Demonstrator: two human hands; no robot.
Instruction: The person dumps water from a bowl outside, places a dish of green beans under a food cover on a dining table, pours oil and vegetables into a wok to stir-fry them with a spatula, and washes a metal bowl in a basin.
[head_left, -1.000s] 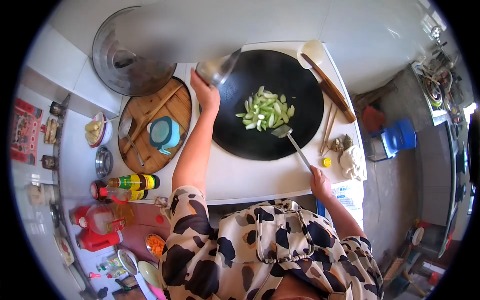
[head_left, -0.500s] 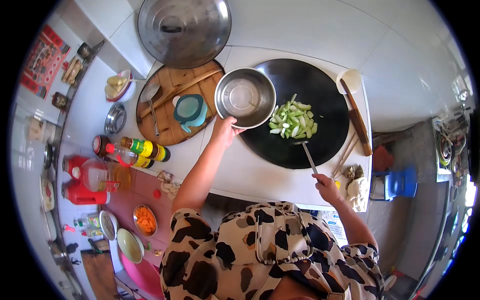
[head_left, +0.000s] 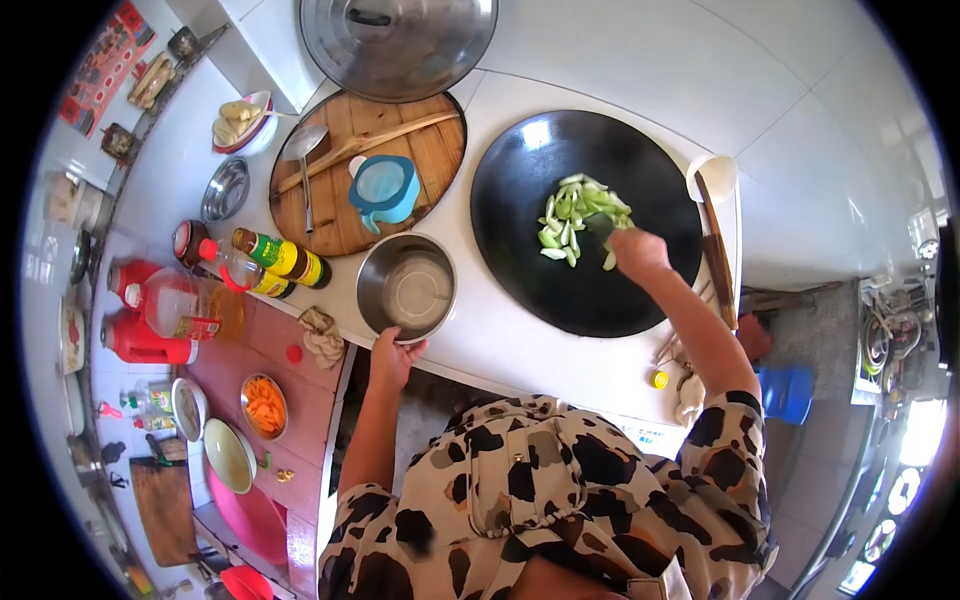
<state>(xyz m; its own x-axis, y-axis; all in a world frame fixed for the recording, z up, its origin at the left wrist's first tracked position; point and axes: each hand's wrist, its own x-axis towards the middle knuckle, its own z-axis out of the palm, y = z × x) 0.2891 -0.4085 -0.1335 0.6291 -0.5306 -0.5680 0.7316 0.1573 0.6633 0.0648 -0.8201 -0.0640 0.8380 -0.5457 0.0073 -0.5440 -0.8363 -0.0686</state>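
Note:
My left hand grips the near rim of a steel bowl, which looks empty, at the front left of the black wok. Over the wok, my right hand is closed round the spatula, whose handle is mostly hidden by the hand. The spatula's blade touches the cut green vegetable pieces in the wok. Left of the wok, a round wooden board bears a blue-lidded container and a metal ladle.
A large metal lid leans at the back left. Sauce bottles stand left of the steel bowl. A bowl of orange pieces sits at the lower left. A wooden piece lies along the wok's right side.
My left hand has brought the steel bowl away from the wok, toward the counter's front left. My right hand has moved up over the wok, and the spatula is now among the green pieces.

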